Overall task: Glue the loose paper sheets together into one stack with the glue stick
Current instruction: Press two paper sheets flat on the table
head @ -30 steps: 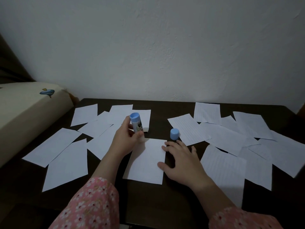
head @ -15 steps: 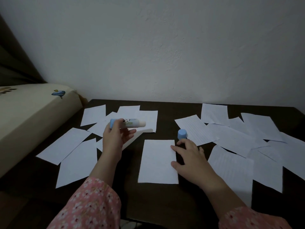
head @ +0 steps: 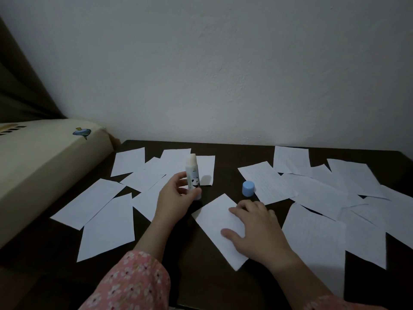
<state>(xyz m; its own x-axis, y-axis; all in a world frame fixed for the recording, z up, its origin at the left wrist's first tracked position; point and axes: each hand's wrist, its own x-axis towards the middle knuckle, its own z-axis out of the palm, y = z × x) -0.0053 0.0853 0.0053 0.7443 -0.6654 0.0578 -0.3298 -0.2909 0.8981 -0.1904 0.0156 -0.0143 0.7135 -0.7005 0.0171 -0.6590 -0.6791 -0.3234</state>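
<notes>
Two hands work over a dark table (head: 223, 287). The left hand (head: 175, 199) curls its fingers and thumb round the lower part of an uncapped glue stick (head: 192, 175), which stands nearly upright with its pale glue tip on top and a panda picture on its label. The right hand (head: 257, 229) lies flat with fingers spread and presses on a white paper sheet (head: 220, 227) that sits turned at an angle on the table.

That pressed sheet is the landmark. The glue stick is just beyond its far left corner, held above the table, apart from the sheet. The blue cap (head: 248, 188) stands on the table just beyond the sheet's far corner, near the right hand's fingertips but not touching them. Left of the sheet lies a scatter of plain loose sheets (head: 107, 227), some overlapping. Right of it lies another scatter of lined sheets (head: 317, 233), also overlapping. Both forearms wear pink flowered sleeves (head: 134, 285). Far to the left of the sheet, beside the table, is a cream cushioned edge (head: 44, 157), and a white wall (head: 223, 63) rises behind.
</notes>
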